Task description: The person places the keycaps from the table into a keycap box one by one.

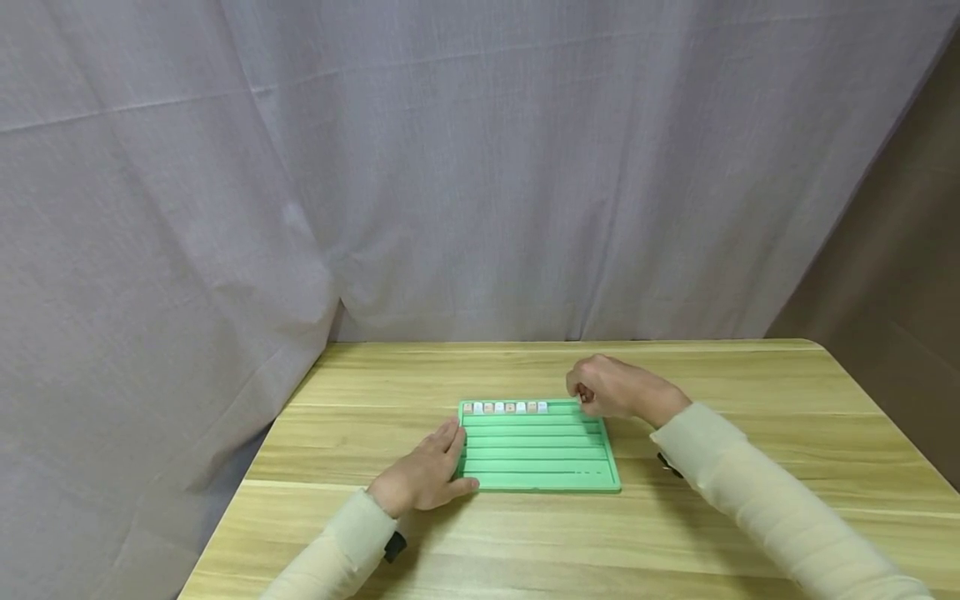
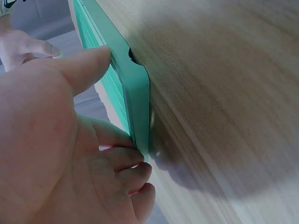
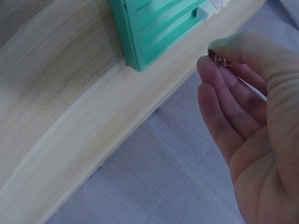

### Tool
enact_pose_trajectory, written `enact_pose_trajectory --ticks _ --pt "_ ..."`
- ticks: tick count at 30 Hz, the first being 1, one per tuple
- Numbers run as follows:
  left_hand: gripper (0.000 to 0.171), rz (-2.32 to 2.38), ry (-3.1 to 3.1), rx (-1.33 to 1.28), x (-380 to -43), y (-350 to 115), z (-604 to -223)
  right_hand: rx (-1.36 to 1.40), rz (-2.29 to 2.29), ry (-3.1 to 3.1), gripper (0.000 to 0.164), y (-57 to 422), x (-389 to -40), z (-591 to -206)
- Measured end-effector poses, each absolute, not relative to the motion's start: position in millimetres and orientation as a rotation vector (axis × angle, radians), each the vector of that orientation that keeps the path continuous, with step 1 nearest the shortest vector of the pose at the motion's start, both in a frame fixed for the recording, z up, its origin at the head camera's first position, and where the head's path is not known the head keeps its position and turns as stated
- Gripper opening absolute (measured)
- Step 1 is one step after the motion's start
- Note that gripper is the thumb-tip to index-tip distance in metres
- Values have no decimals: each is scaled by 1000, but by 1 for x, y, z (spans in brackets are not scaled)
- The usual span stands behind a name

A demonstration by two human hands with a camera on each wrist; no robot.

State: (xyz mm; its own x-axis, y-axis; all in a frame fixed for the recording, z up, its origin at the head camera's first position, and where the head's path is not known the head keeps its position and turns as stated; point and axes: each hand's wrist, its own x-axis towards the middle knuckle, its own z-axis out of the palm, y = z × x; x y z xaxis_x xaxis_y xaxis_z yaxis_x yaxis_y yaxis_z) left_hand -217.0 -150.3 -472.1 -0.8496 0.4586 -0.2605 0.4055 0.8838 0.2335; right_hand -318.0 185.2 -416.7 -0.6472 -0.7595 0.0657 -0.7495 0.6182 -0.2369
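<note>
A green slotted tray [image 1: 536, 454] lies on the table. Along its far slot, starting from the left, sits a row of several keycaps [image 1: 510, 408], alternating tan and white. My left hand [image 1: 427, 471] rests at the tray's near left corner, its fingers along the left side and its thumb on the front rim. In the left wrist view the thumb [image 2: 91, 65] touches that rim. Over the tray's far right corner, my right hand [image 1: 615, 387] pinches a small brown keycap [image 3: 219, 59] between thumb and fingertips, its hollow underside showing in the right wrist view.
The wooden table [image 1: 390, 375] extends around the tray on all sides. A grey curtain [image 1: 480, 208] hangs behind its far edge and down the left side. A brown surface [image 1: 892, 292] stands beyond the table at right.
</note>
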Motion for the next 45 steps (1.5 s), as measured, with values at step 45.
enact_pose_trajectory --ticks 45 --pt "90 234 2760 672 -217 -147 -475 -1270 -518 2833 11 162 -328 -441"
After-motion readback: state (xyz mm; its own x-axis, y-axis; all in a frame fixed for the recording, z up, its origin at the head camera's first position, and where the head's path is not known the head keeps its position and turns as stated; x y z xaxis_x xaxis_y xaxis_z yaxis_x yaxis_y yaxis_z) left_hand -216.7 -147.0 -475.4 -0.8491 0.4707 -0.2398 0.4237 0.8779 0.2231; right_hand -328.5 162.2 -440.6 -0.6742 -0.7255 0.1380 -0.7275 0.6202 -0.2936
